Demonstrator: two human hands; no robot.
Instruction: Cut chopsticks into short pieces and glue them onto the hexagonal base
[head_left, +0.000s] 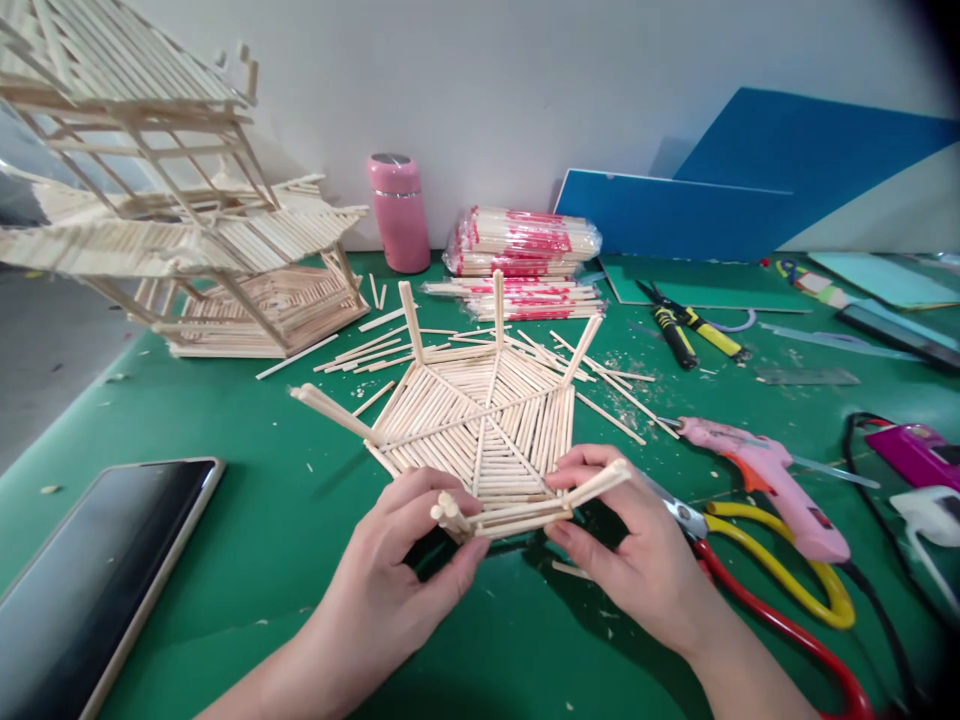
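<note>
A hexagonal base (450,415) made of pale wooden sticks lies mid-table, with upright stick posts at its corners. Thin sticks cross its top from corner to corner. My left hand (409,555) is closed around its near left corner, thumb in front and fingers behind the short post (450,512). On the near right corner, my right hand (611,530) pinches the edge beside a leaning post (598,487), thumb at the front and fingertips over the top. Between the hands runs the near edge stick (517,524). The fingers partly hide both corners.
A tiered stick pavilion (225,240) stands at back left, near a pink flask (399,215) and bagged sticks (525,245). A phone (105,570) lies left. Pliers (686,325), a pink glue gun (772,470) and red-and-yellow-handled scissors (780,560) lie right. Loose sticks (615,390) surround the base.
</note>
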